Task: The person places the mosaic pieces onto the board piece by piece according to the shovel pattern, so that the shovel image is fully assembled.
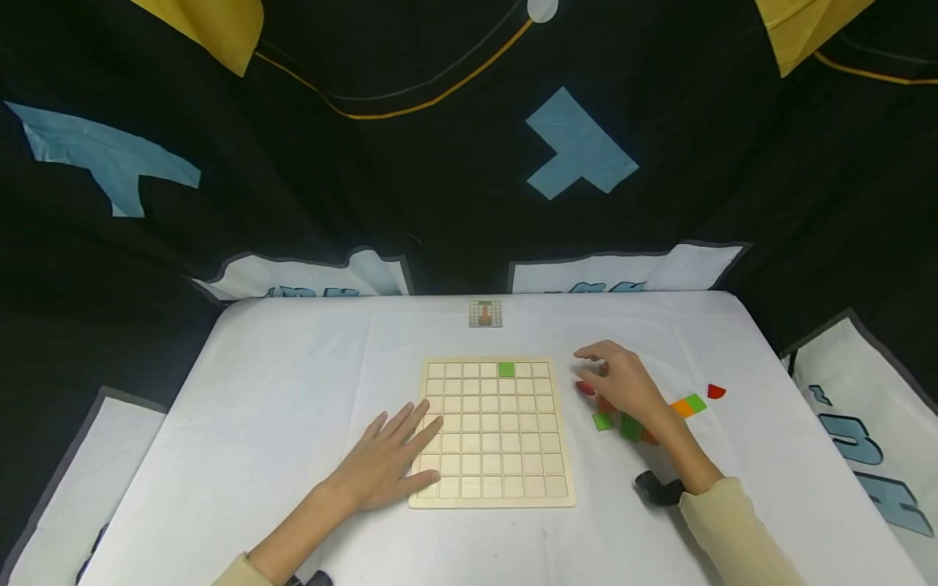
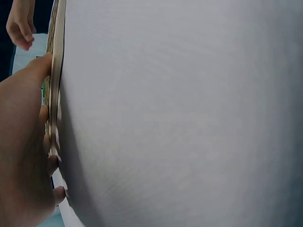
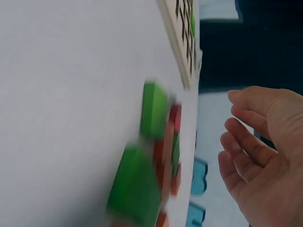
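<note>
A wooden grid board [image 1: 491, 465] lies in the middle of the table, with one green square [image 1: 506, 369] in its far row. My left hand [image 1: 377, 468] rests over the board's left edge, its fingers spread and straight. To the right of the board, my right hand [image 1: 623, 381] hovers over a loose group of pieces. In the right wrist view its fingers [image 3: 246, 137] are loosely bent, with nothing between them. Below that hand lie a light green block [image 3: 154, 111], a darker green block [image 3: 135, 187] and several red and orange pieces, partly hidden in the head view.
A small picture card [image 1: 485, 313] showing a coloured grid lies beyond the board. Farther right are an orange piece [image 1: 683, 408], a light green piece [image 1: 696, 402] and a red rounded piece [image 1: 716, 391]. A dark patterned cloth [image 1: 454, 179] hangs behind the white table [image 1: 293, 358].
</note>
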The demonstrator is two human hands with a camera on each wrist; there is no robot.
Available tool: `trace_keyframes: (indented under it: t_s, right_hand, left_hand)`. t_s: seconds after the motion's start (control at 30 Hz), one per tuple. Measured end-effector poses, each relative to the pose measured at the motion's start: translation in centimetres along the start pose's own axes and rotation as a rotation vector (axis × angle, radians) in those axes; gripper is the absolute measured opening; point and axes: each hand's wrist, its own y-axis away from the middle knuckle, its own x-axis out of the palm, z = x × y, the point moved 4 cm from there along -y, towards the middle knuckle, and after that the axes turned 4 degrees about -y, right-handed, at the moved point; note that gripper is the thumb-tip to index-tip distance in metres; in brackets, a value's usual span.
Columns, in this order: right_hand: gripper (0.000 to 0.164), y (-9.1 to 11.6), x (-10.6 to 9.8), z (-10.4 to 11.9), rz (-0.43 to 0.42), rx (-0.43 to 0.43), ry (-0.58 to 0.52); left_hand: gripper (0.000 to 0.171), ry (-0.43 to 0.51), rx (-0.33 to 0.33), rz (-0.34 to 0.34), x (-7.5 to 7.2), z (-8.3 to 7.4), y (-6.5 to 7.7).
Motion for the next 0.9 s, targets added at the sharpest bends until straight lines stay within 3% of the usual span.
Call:
trace_keyframes:
  t_s: [0.2, 0.5, 0.9]
  right_hand:
    - [0.033, 1.7, -1.1, -2.3, -0.003, 0.103, -0.015]
    - [0.034, 2.7, -0.9, -3.9, 0.025, 0.123, 0.037]
    - [0.034, 2.4, -0.8, -4.2, 0.041, 0.144, 0.084]
  left_hand:
    - [0.075, 0.006, -0.009, -0.007, -0.1, 0.0, 0.0]
    - [0.075, 0.012, 0.006, -0.015, 0.0, -0.1, 0.0]
    - [0.075, 0.011, 0.009, -0.024, -0.1, -0.1, 0.1]
